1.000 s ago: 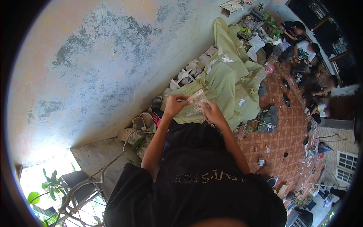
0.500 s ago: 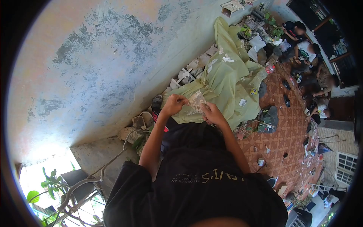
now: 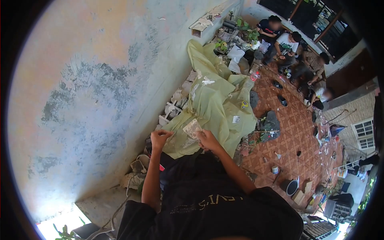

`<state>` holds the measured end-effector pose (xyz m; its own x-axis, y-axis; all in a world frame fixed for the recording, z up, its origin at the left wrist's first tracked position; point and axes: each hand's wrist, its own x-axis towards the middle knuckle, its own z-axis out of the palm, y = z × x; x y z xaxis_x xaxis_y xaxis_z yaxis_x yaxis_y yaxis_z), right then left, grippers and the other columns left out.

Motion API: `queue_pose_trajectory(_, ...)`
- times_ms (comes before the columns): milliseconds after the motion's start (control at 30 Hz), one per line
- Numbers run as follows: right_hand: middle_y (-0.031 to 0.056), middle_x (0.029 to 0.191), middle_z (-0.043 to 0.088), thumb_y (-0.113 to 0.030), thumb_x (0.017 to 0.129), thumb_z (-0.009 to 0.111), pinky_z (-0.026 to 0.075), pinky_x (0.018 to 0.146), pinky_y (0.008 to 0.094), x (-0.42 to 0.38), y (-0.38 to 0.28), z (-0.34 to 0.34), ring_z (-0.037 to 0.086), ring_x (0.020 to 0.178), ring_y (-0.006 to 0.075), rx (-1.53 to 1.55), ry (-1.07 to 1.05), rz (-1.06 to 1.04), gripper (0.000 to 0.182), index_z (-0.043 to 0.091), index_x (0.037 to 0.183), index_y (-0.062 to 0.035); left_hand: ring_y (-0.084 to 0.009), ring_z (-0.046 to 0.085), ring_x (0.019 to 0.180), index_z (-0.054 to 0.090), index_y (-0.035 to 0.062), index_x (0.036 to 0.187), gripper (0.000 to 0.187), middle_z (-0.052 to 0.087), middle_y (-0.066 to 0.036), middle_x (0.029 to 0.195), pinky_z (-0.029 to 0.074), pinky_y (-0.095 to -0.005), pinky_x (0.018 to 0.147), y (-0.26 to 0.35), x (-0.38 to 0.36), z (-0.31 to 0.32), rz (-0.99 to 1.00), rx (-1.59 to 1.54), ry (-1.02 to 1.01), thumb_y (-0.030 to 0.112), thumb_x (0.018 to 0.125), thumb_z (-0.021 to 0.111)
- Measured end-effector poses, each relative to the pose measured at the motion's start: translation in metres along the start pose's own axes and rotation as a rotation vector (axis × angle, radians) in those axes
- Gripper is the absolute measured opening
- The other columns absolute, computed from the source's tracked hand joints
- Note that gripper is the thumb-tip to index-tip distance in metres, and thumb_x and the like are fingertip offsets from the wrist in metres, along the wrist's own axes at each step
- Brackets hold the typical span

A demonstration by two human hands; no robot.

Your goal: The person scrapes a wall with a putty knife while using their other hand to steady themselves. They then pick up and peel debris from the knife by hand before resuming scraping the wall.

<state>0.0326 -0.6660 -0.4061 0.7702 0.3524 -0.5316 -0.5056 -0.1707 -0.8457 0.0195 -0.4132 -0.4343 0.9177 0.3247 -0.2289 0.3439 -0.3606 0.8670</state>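
My right hand (image 3: pixel 208 140) grips a flat, roughly rectangular piece (image 3: pixel 192 128), pale with brownish mottling, between thumb and fingers. What the piece is made of is hard to tell. To its left, my left hand (image 3: pixel 160 139) is raised with fingertips pinched together; anything held there is too small to make out. A gap separates that hand from the piece. Beneath and beyond both hands spreads a yellow-green sheet (image 3: pixel 216 96), creased and draped over a heap, with white scraps lying on it.
A wall with peeling paint (image 3: pixel 100 100) rises on my left. White rubble (image 3: pixel 172 110) lies along its foot. Several people (image 3: pixel 288 46) sit at the far right beside the tiled floor (image 3: pixel 288 120). Sandals (image 3: pixel 282 100), a dark bucket (image 3: pixel 289 187) and a white cup (image 3: pixel 275 170) stand or lie there.
My left hand has moved away from the mottled piece, which stays in my right hand. The view has turned, so the sheet, floor and people appear further left.
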Motion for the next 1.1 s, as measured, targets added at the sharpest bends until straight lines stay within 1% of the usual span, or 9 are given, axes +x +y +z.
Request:
queue_pose_trajectory(133, 0.0032, 0.056, 0.049, -0.038, 0.093, 0.048, 0.038, 0.037, 0.0259, 0.001, 0.0, -0.004, 0.045, 0.041, 0.0106, 0.0, 0.051, -0.025, 0.035, 0.05, 0.093, -0.003, -0.0093, 0.057, 0.056, 0.071, -0.0023, 0.078, 0.024, 0.066, -0.009, 0.065, 0.046, -0.0262, 0.058, -0.004, 0.003, 0.01, 0.029, -0.055, -0.013, 0.019, 0.07, 0.078)
queue_pose_trajectory(200, 0.0023, 0.056, 0.047, -0.036, 0.095, 0.048, 0.03, 0.036, 0.0236, 0.002, 0.001, -0.003, 0.038, 0.04, 0.008, 0.051, 0.059, 0.013, 0.032, 0.048, 0.101, -0.0044, -0.0095, 0.059, 0.058, 0.07, -0.0035, 0.078, 0.021, 0.066, -0.011, 0.065, 0.047, -0.0271, 0.059, -0.011, 0.004, 0.011, 0.068, 0.086, 0.019, 0.017, 0.074, 0.073)
queue_pose_trajectory(400, 0.0024, 0.056, 0.046, -0.033, 0.095, 0.049, 0.03, 0.036, 0.0234, 0.006, 0.005, -0.005, 0.038, 0.04, 0.0081, 0.104, 0.042, 0.046, 0.03, 0.048, 0.103, -0.0043, -0.0138, 0.064, 0.061, 0.07, -0.0039, 0.077, 0.019, 0.068, -0.011, 0.067, 0.049, -0.0289, 0.061, -0.015, 0.011, 0.011, 0.135, -0.004, 0.039, 0.015, 0.077, 0.068)
queue_pose_trajectory(533, 0.0019, 0.055, 0.046, -0.033, 0.094, 0.05, 0.03, 0.035, 0.0244, 0.007, 0.005, -0.006, 0.038, 0.039, 0.0085, 0.147, 0.017, 0.064, 0.034, 0.048, 0.109, -0.003, -0.015, 0.065, 0.062, 0.07, -0.0029, 0.076, 0.02, 0.068, -0.011, 0.068, 0.05, -0.0287, 0.062, -0.011, 0.012, 0.009, 0.103, -0.033, 0.073, 0.017, 0.076, 0.07)
queue_pose_trajectory(633, 0.0029, 0.055, 0.045, -0.031, 0.095, 0.051, 0.027, 0.034, 0.0233, 0.008, 0.005, -0.006, 0.036, 0.038, 0.0078, 0.176, 0.021, 0.085, 0.03, 0.045, 0.108, -0.0044, -0.0147, 0.065, 0.062, 0.07, -0.0008, 0.077, 0.021, 0.068, -0.011, 0.068, 0.05, -0.0282, 0.062, 0.007, 0.006, 0.003, 0.074, 0.176, 0.034, 0.02, 0.075, 0.073)
queue_pose_trajectory(833, 0.0043, 0.056, 0.046, -0.031, 0.094, 0.052, 0.024, 0.033, 0.0225, 0.015, 0.008, -0.006, 0.034, 0.036, 0.0079, 0.276, 0.011, 0.089, 0.031, 0.045, 0.109, -0.0054, -0.025, 0.065, 0.074, 0.071, 0.0022, 0.077, 0.022, 0.068, -0.015, 0.077, 0.049, -0.0345, 0.072, -0.007, 0.024, 0.007, 0.118, 0.25, 0.049, 0.022, 0.07, 0.077)
queue_pose_trajectory(900, 0.0047, 0.057, 0.046, -0.032, 0.094, 0.052, 0.028, 0.034, 0.0236, 0.016, 0.005, -0.003, 0.036, 0.038, 0.0086, 0.345, 0.016, 0.117, 0.029, 0.047, 0.102, -0.0049, -0.0313, 0.064, 0.076, 0.071, 0.0026, 0.078, 0.026, 0.067, -0.017, 0.081, 0.049, -0.0394, 0.073, -0.042, 0.043, 0.007, 0.411, 0.323, 0.239, 0.027, 0.07, 0.076)
queue_pose_trajectory(1000, 0.0038, 0.056, 0.046, -0.033, 0.094, 0.053, 0.024, 0.033, 0.0223, 0.024, 0.011, -0.001, 0.032, 0.036, 0.0074, 0.341, 0.004, 0.118, 0.028, 0.045, 0.104, -0.0085, -0.0351, 0.061, 0.077, 0.071, 0.0034, 0.076, 0.025, 0.065, -0.018, 0.082, 0.048, -0.0424, 0.076, -0.028, 0.037, -0.011, 0.397, 0.41, 0.415, 0.027, 0.069, 0.076)
queue_pose_trajectory(1100, 0.0037, 0.055, 0.045, -0.032, 0.094, 0.053, 0.025, 0.033, 0.0221, 0.025, 0.012, 0.002, 0.032, 0.036, 0.0072, 0.368, 0.001, 0.159, 0.025, 0.044, 0.102, -0.0096, -0.035, 0.057, 0.084, 0.069, 0.0016, 0.071, 0.024, 0.063, -0.018, 0.079, 0.044, -0.0444, 0.082, -0.017, 0.031, -0.028, 0.274, 0.381, 0.42, 0.021, 0.064, 0.08)
